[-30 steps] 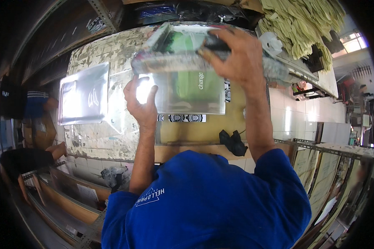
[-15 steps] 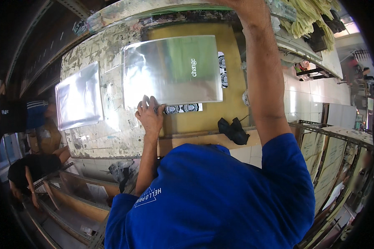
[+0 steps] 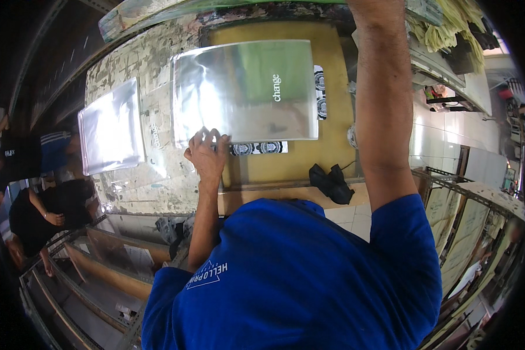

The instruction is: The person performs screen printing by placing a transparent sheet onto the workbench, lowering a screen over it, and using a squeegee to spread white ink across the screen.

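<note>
The half-curled left hand (image 3: 206, 158) meets the near edge of a clear, glossy rectangular plastic sheet (image 3: 244, 96) lying just beyond; whether it pinches is unclear. Seemingly it is steadying that edge, calling next for light fingertips. The right hand's grip is out of view.

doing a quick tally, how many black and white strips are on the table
2: one strip along the near edge of the middle clear plastic, another strip along its right edge. More may be hidden under it.

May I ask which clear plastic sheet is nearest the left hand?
The sheet over the yellow panel, the left hand at its edge; others lie farther left.
</note>
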The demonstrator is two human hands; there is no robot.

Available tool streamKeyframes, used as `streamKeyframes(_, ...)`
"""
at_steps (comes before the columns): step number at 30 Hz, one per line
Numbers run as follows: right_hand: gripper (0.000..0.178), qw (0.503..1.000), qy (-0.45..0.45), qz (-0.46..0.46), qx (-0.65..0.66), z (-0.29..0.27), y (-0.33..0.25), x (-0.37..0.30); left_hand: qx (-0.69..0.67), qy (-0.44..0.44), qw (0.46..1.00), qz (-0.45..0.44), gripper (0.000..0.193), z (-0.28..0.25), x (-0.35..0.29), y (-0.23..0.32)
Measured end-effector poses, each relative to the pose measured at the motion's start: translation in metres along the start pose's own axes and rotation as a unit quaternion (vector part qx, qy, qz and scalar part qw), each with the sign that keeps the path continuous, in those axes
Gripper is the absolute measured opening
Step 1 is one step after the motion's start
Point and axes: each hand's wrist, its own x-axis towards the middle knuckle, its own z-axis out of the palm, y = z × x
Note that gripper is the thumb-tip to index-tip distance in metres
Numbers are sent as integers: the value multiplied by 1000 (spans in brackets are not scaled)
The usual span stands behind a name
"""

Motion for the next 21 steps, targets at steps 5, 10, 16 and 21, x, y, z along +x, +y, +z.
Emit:
streamKeyframes(5,45,997,37,-51,49,6,17,-2,-9,24,1000,-1,25,4,4,-2)
streamKeyframes(10,46,997,26,-51,56,4,14,2,-17,15,1000,-2,28,5,6,-6)
streamKeyframes(16,47,999,-17,50,7,-6,-7,6,-49,10,998,-30,32,-3,10,-1)
streamKeyframes(21,46,995,50,-75,35,9,18,6,-3,62,997,-40,41,2,9,-9)
